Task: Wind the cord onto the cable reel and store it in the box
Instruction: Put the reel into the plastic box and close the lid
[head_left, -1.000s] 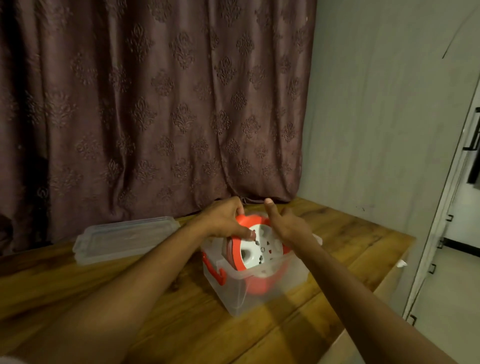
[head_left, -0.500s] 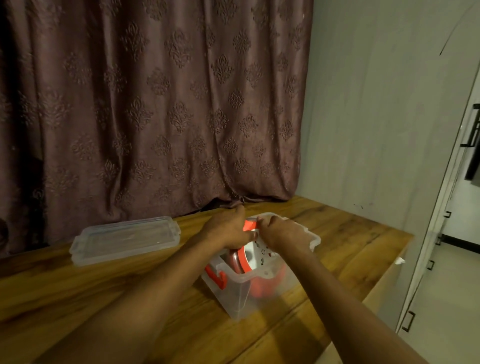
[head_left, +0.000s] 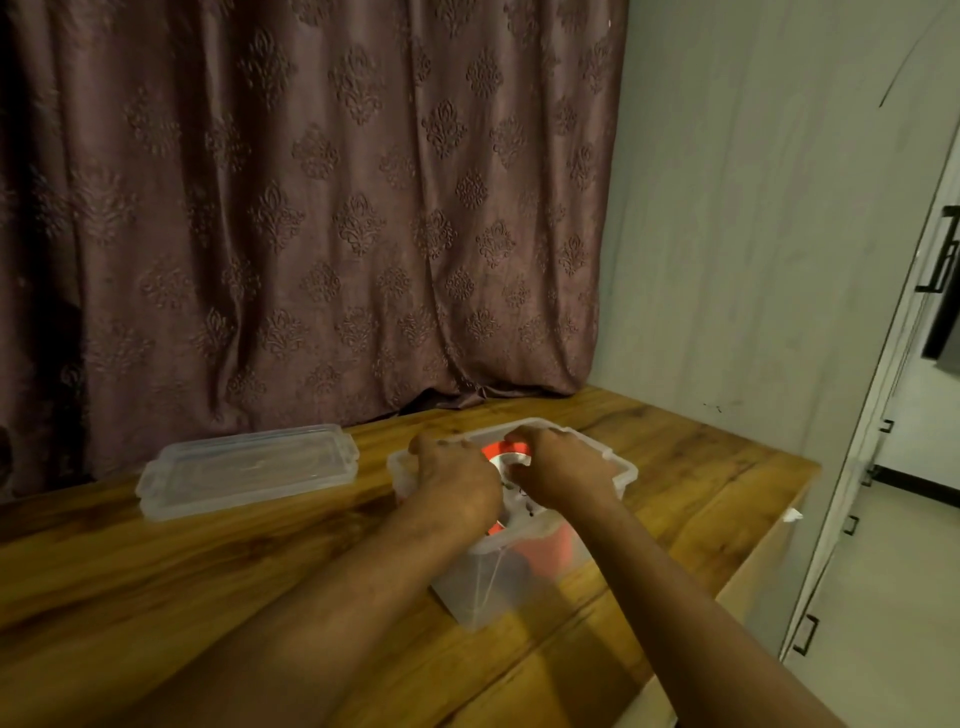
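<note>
Orange-and-white cable reel (head_left: 511, 460) sunk inside the clear plastic box (head_left: 488, 582), standing on edge, only its upper rim and part of the white socket face showing between the two hands; orange body also visible through the box's near wall. Cord itself not made out separately in this view.

Left hand (head_left: 457, 480) reaching down into the box from its left side, fingers curled over the reel's top left edge, grip closed on the reel. Right hand (head_left: 563, 470) coming in from the box's right side, fingers curled down over the reel's upper right edge, grip likewise closed on the reel; fingertips hidden behind the knuckles, so exact contact points not visible. Hands close together, just above the box's rim.

Box resting on the wooden surface (head_left: 208, 571), open, no lid on it. Clear lid (head_left: 249, 470) lying flat to the left of the box, well apart from it, close to the curtain (head_left: 311, 208). Curtain, brownish with a raised damask pattern, hanging behind the box and touching the surface's far edge. Pale wall (head_left: 753, 208) to the right of the box; white cabinet doors with dark handles (head_left: 810, 631) beyond the surface's right edge.
</note>
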